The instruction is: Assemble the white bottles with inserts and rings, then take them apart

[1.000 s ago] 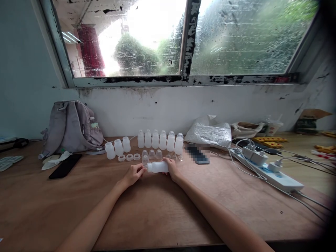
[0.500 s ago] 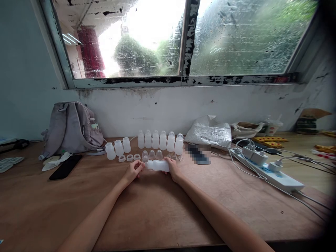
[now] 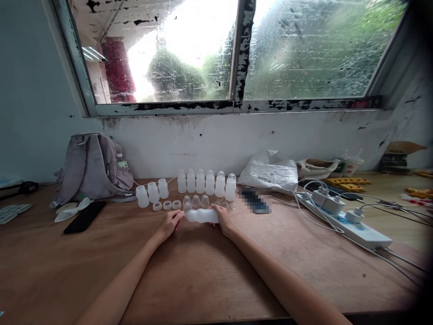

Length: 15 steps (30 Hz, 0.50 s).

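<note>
Held from the person's right, the right hand point(image 3: 222, 219) has its grip wrapped about the base end of a white, translucent bottle point(image 3: 204, 215); the left hand point(image 3: 171, 222) has thumb and forefinger brought together at the small clear piece on the neck end, though whether they pinch it or only touch it cannot be told from here. Compared with half a second ago, the left hand has drawn slightly away toward its own side, while the right hand and the bottle have hardly shifted; this suggests that the bottle is being steadied by one hand as the other works at its mouth, and that this work is unfinished. The bottle lies on its side, neck to the left, over the near-middle part of the table point(image 3: 199, 271); contact with the wood is hidden. Its wall is smooth and frosted, its neck end clearer and narrower. Just beyond stand clear domed caps point(image 3: 195, 201), with white rings point(image 3: 167, 207) to their left. Behind the rings are three uncapped bottles point(image 3: 153, 192), and behind the caps a row of six capped bottles point(image 3: 200, 184), all upright. Farther out, a black phone point(image 3: 84, 217) lies at left and a silver package point(image 3: 270, 175) at right.
</note>
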### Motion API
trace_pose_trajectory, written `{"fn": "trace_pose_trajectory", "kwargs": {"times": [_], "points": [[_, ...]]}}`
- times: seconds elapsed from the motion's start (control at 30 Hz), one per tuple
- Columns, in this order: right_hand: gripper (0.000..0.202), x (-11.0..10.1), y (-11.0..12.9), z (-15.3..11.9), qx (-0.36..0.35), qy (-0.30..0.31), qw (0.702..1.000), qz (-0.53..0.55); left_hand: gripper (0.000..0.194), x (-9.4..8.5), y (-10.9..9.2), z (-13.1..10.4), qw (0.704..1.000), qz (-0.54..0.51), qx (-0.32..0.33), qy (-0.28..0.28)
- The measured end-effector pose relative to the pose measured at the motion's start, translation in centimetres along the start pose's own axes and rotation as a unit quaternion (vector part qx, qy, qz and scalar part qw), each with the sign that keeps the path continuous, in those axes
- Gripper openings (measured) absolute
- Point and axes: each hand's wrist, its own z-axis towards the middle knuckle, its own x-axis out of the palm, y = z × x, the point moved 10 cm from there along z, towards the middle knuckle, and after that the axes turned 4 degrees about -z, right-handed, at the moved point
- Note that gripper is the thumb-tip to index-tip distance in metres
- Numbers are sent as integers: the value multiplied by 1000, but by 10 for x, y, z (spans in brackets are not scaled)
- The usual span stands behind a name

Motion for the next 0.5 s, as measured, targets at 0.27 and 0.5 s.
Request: {"fn": "trace_pose_trajectory", "kwargs": {"times": [0.27, 0.5], "points": [[27, -15, -4, 4, -9, -56, 998, 12, 44, -12, 0, 2, 999, 23, 6, -39], [28, -15, -6, 6, 29, -61, 989, 131, 43, 4, -6, -3, 997, 72, 21, 9]]}}
